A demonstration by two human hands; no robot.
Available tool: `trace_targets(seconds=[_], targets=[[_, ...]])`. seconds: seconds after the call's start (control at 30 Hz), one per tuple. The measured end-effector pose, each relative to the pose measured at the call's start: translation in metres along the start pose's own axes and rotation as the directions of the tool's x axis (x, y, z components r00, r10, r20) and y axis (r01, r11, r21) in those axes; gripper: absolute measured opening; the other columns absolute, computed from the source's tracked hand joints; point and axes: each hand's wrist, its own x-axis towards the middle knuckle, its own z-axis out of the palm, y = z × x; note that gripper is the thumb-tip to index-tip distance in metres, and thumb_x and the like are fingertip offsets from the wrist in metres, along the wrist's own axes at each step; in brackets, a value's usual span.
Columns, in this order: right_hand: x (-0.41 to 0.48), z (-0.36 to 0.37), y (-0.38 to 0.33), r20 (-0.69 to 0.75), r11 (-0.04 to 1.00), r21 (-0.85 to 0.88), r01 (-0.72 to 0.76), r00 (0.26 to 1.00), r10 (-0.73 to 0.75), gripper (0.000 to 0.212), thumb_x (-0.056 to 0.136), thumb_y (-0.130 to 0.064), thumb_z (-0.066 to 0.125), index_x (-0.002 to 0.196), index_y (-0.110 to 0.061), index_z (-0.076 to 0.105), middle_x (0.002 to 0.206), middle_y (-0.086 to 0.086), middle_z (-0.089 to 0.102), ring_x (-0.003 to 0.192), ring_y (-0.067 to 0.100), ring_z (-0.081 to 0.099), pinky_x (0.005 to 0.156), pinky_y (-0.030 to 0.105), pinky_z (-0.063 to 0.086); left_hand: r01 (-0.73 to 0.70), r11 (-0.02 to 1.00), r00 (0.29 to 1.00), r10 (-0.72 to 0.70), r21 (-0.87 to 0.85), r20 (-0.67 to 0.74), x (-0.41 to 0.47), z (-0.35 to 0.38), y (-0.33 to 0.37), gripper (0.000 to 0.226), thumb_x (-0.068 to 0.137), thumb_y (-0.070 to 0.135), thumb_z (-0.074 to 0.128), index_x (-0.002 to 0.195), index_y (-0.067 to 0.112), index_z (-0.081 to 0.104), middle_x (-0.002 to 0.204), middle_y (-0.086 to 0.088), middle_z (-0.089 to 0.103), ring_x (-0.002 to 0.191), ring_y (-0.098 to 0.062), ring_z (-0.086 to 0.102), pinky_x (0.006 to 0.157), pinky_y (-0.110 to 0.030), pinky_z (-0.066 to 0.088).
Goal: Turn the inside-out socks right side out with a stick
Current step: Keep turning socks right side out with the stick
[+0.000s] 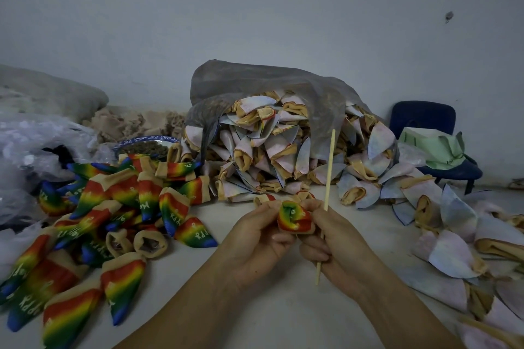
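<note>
I look out on a bare grey-white wall (283, 22) with a few dark marks, and below it a pale surface (255, 320); I cannot tell if it is a bench or the floor. My landmark is the grey sack (255, 85), slumped against the wall at the middle. A heap of inside-out socks (269, 156), pale with tan cuffs, spills from the sack's mouth toward me. More of them, the loose pale socks (453, 249), lie scattered right of the sack. Left of the sack and nearer me lies the rainbow sock pile (113, 207), bright sides out. Far left of the sack I see crumpled clear plastic (34, 144). Right of the sack, against the wall, stands a blue chair (422, 119) with a green sheet (433, 147) on its seat.

In front of the sack, above the surface, the left hand (255, 241) and right hand (337, 238) meet. Both have curled fingers pinching the edges of one bunched rainbow sock (295, 218) between them. The thin wooden stick (330, 164) runs through the right hand's curled fingers, just right of the sock, its top rising in front of the sack.
</note>
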Motion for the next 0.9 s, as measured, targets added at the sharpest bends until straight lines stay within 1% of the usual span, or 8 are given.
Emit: trace_targets(seconds=[0.13, 0.23, 0.33, 0.43, 0.57, 0.7, 0.8, 0.9], targets=[[0.003, 0.000, 0.004, -0.102, 0.981, -0.192, 0.016, 0.994, -0.036, 0.015, 0.098, -0.017, 0.044, 0.101, -0.015, 0.059, 0.060, 0.001, 0.056, 0.040, 0.009, 0.035, 0.034, 0.019, 0.027, -0.002, 0.968, 0.995, -0.024, 0.251, 0.101, -0.004, 0.001, 0.000, 0.022, 0.088, 0.020, 0.060, 0.097, 0.009, 0.076, 0.115, -0.011, 0.071, 0.089, -0.018, 0.069, 0.071, -0.029, 0.049], [0.005, -0.001, 0.009, -0.211, 0.911, -0.411, 0.025, 0.970, -0.122, 0.010, 0.096, -0.028, 0.051, 0.098, -0.027, 0.061, 0.072, 0.000, 0.066, 0.052, 0.010, 0.057, 0.037, 0.020, 0.037, -0.002, 0.914, 0.993, 0.050, 0.406, -0.108, 0.003, -0.006, -0.009, 0.013, 0.097, 0.020, 0.056, 0.100, 0.009, 0.064, 0.122, -0.017, 0.067, 0.104, -0.034, 0.067, 0.086, -0.047, 0.055], [0.007, -0.010, 0.006, -0.296, 0.789, -0.611, 0.060, 0.907, -0.298, 0.008, 0.095, -0.037, 0.051, 0.096, -0.032, 0.057, 0.086, -0.003, 0.067, 0.078, 0.012, 0.065, 0.058, 0.023, 0.047, 0.037, 0.559, 0.887, 0.363, 0.828, -0.285, 0.006, -0.007, -0.008, 0.009, 0.099, 0.027, 0.056, 0.094, 0.026, 0.064, 0.110, -0.002, 0.068, 0.101, -0.016, 0.065, 0.081, -0.032, 0.055], [0.009, -0.023, 0.002, -0.290, 0.622, -0.780, 0.068, 0.842, -0.456, 0.012, 0.097, -0.034, 0.047, 0.099, -0.027, 0.056, 0.084, -0.011, 0.059, 0.080, 0.004, 0.058, 0.051, 0.010, 0.038, 0.041, 0.119, 0.767, 0.633, 0.992, -0.108, 0.007, -0.018, 0.006, 0.012, 0.100, 0.026, 0.052, 0.095, 0.033, 0.061, 0.112, 0.012, 0.058, 0.100, -0.002, 0.055, 0.074, -0.016, 0.041], [0.008, -0.029, 0.006, -0.182, 0.359, -0.933, 0.024, 0.830, -0.527, 0.024, 0.099, -0.028, 0.041, 0.117, -0.024, 0.057, 0.102, -0.006, 0.045, 0.075, 0.000, 0.048, 0.059, 0.018, 0.037, 0.235, -0.325, 0.760, 0.649, 0.916, 0.035, 0.011, -0.049, 0.027, 0.032, 0.101, 0.024, 0.048, 0.131, 0.025, 0.058, 0.158, 0.002, 0.027, 0.149, -0.020, 0.014, 0.115, -0.034, 0.026], [0.000, -0.016, 0.007, -0.001, 0.222, -0.953, 0.205, 0.731, -0.682, 0.025, 0.093, -0.029, 0.035, 0.102, -0.027, 0.058, 0.097, -0.009, 0.041, 0.068, 0.004, 0.052, 0.048, 0.017, 0.038, 0.444, -0.460, 0.822, 0.550, 0.769, -0.146, 0.016, -0.059, 0.024, 0.045, 0.103, 0.035, 0.035, 0.147, 0.027, 0.041, 0.166, -0.001, -0.009, 0.151, -0.024, -0.013, 0.121, -0.046, 0.014], [-0.001, -0.007, 0.015, 0.089, 0.236, -0.942, 0.238, 0.856, -0.509, 0.017, 0.092, -0.028, 0.035, 0.085, -0.031, 0.051, 0.075, -0.008, 0.052, 0.062, 0.006, 0.050, 0.050, 0.022, 0.039, 0.471, -0.503, 0.842, 0.502, 0.725, -0.198, 0.019, -0.059, 0.021, 0.050, 0.101, 0.036, 0.034, 0.149, 0.020, 0.037, 0.166, -0.002, -0.006, 0.153, -0.023, -0.002, 0.117, -0.047, 0.023], [0.005, -0.012, 0.020, 0.058, 0.133, -0.985, 0.107, 0.942, -0.331, 0.017, 0.098, -0.027, 0.038, 0.099, -0.028, 0.055, 0.085, -0.008, 0.056, 0.072, 0.005, 0.051, 0.060, 0.023, 0.042, 0.480, -0.550, 0.853, 0.476, 0.684, -0.215, 0.019, -0.061, 0.024, 0.063, 0.096, 0.038, 0.044, 0.153, 0.014, 0.028, 0.166, -0.002, 0.003, 0.152, -0.022, 0.005, 0.117, -0.046, 0.024]])
